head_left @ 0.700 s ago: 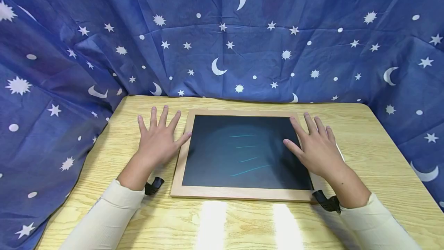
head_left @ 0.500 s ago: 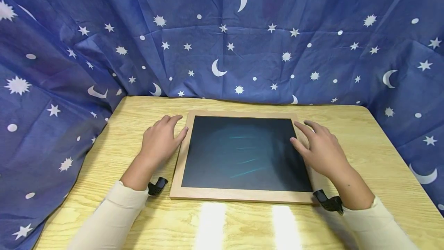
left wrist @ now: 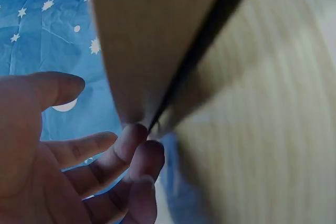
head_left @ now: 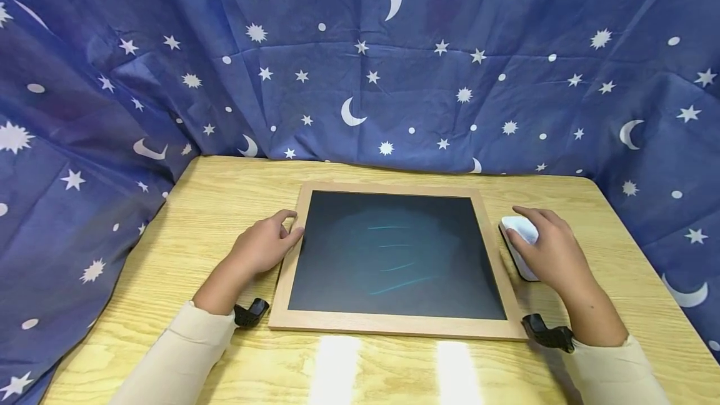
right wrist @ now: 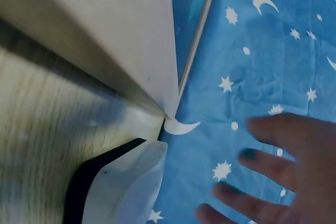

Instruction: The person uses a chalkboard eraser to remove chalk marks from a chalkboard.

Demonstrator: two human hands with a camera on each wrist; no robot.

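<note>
A chalkboard [head_left: 394, 255] in a light wooden frame [head_left: 394, 322] lies on the table, with several thin blue-green lines on its dark face. Beside its left edge is my left hand [head_left: 262, 244], fingers loosely bent and thumb tip right at the frame. The left wrist view shows the thumb apart from the other fingers, whose tips are close to the frame's side [left wrist: 142, 35]. A white eraser [head_left: 520, 230] with a black base lies to the right of the board. My right hand [head_left: 554, 252] hovers over it, thumb and fingers spread apart, partly hiding it.
The light wooden table [head_left: 236, 189] has rounded far corners. Blue cloth [head_left: 360, 49] with white stars and moons hangs behind it and at both sides. Two bright reflections show near the front. Black wrist mounts [head_left: 252, 312] sit at both sleeves.
Both hands have lowered from a spread-finger pose above the board's sides. The left has come down by the frame; the right has shifted right over the eraser, which now shows more.
</note>
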